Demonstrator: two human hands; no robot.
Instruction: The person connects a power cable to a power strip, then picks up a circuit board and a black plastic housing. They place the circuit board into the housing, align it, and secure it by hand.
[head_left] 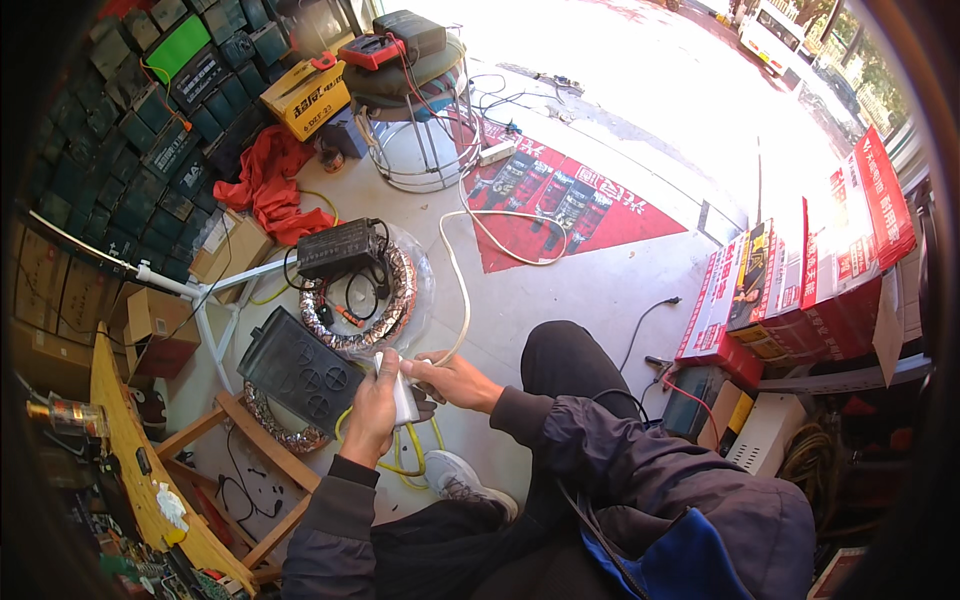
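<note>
Apparently at the handling step: L hand (371, 415) closed round white, boxy, plastic-looking block (405, 402), held above grey shoe (456, 475); R hand (455, 382) at block's upper end, by thin cream cable (465, 310), pinch unclear. Next prob. needs steady L grip.

Dark batteries (170, 150) were stacked along the left wall, one bright green panel (178, 47) among them. A yellow carton (306, 100) stood near a crumpled red cloth (270, 180). A red multimeter (369, 52) lay on a cushioned metal stool (428, 84), beside a dark grey case (408, 33). Red-and-white cartons (838, 290) were piled on the right, above a vented white metal box (768, 432); outside, a white van (773, 38) was parked.
</note>
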